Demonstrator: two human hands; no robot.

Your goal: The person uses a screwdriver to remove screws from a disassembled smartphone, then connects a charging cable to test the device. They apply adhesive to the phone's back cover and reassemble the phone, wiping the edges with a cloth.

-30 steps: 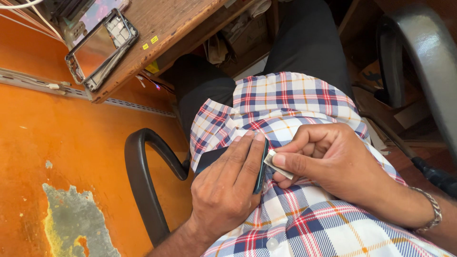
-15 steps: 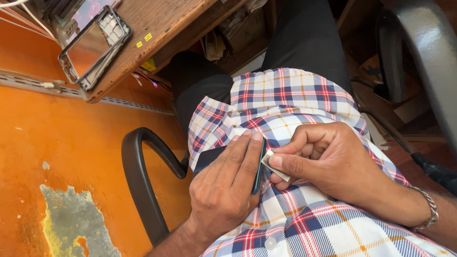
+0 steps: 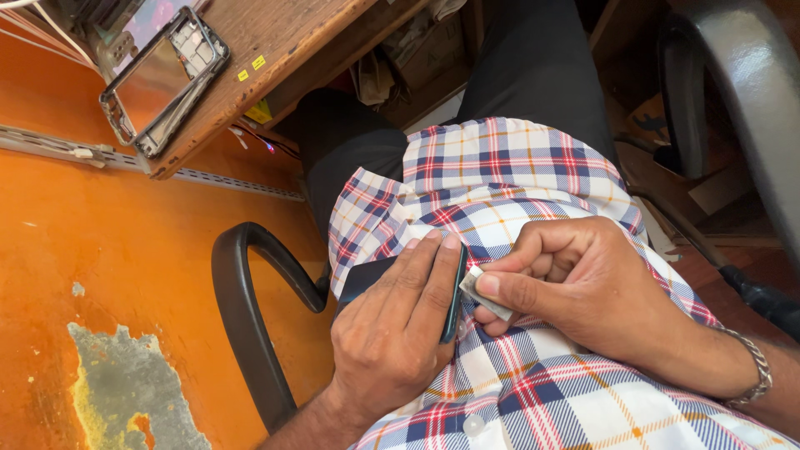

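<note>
A dark phone (image 3: 454, 292) with a teal edge stands on its side against the plaid shirt (image 3: 517, 179), mostly hidden under fingers, so its face cannot be seen. Touching its edge is a small flat grey piece (image 3: 477, 293), possibly a thin metal pry tool, tilted.

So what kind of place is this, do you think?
Probably a small phone repair shop. An opened phone frame lies on a worn wooden bench, loose wires hang below it, and the left hand holds a dark phone edge-on against the lap.
</note>
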